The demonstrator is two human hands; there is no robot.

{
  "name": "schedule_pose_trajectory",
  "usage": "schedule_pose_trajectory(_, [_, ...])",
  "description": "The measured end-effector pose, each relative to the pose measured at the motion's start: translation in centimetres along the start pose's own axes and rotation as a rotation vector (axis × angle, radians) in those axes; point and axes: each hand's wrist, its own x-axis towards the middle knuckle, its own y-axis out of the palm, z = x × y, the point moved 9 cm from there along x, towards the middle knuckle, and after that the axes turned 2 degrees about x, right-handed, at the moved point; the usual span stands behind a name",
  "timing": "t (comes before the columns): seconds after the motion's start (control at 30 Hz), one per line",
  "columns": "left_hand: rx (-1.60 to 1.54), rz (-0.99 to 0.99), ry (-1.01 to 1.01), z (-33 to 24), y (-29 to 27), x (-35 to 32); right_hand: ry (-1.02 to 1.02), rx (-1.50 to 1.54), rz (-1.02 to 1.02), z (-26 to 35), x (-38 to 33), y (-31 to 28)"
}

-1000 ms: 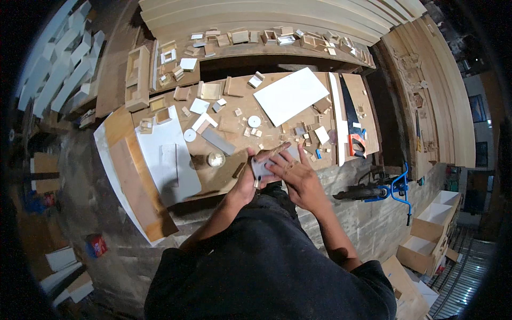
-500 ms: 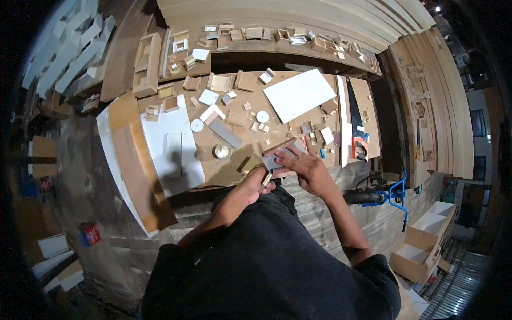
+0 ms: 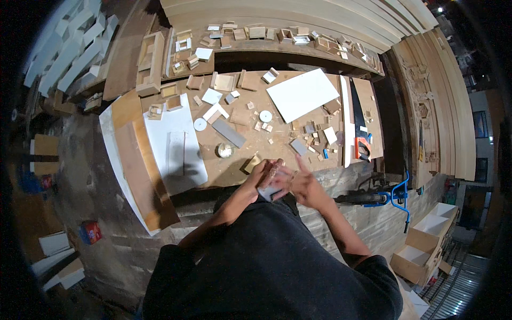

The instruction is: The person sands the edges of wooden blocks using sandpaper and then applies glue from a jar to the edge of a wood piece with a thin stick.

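White offcuts lie stacked at far left beyond the workbench, and a long white panel rests on a brown board at the bench's left end. Further right: a white disc, a grey strip, a small round tin, then scattered wood scraps. At the bench's near edge, left hand curls around a small block, pale grey-white below and brownish on top, held just clear of the bench over the person's lap; fingers wrapped and pressed together along its left side, thumb on top. Right hand meets the block from the other side, index finger stretched out and pointing up toward the bench, remaining fingers folded loosely; whether they actually pinch the block, cannot tell. Judged by look, the piece is light, stiff, likely wood or board with a laminate face — smooth, so a bit slippery on the flat sides, edges possibly sharp or prone to chipping. Best grip seems across the short edges, thumb opposite fingers, leaving the top face free. Right of the hands: a large white sheet, a long white strip, a handsaw with red handle, and a blue-framed power tool just below the bench
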Motion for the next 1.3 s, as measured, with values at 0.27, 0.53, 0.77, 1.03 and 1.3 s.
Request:
schedule_pose_trajectory(0.27, [0.414,-0.024,0.025,0.6,-1.7,0.6,0.04,-0.031,-0.162,0.2,-0.5,-2.2])
schedule_pose_trajectory(0.53, [0.277,-0.036,-0.12,5.3,-4.6,1.8,0.009,-0.151,-0.206,0.9,-1.5,-1.4])
schedule_pose_trajectory(0.77, [-0.01,0.083,-0.175,1.7,-0.7,2.0,0.111,-0.05,-0.531,-1.0,-3.4,-2.3])
schedule_pose_trajectory(1.03, [0.086,-0.009,0.176,-0.3,-0.9,2.4,0.32,0.055,-0.665,0.3,-1.1,-1.9])
schedule_pose_trajectory(1.3, [0.378,-0.065,0.327,-4.1,0.4,-0.4,0.173,0.16,-0.581,2.8,1.2,-3.3])
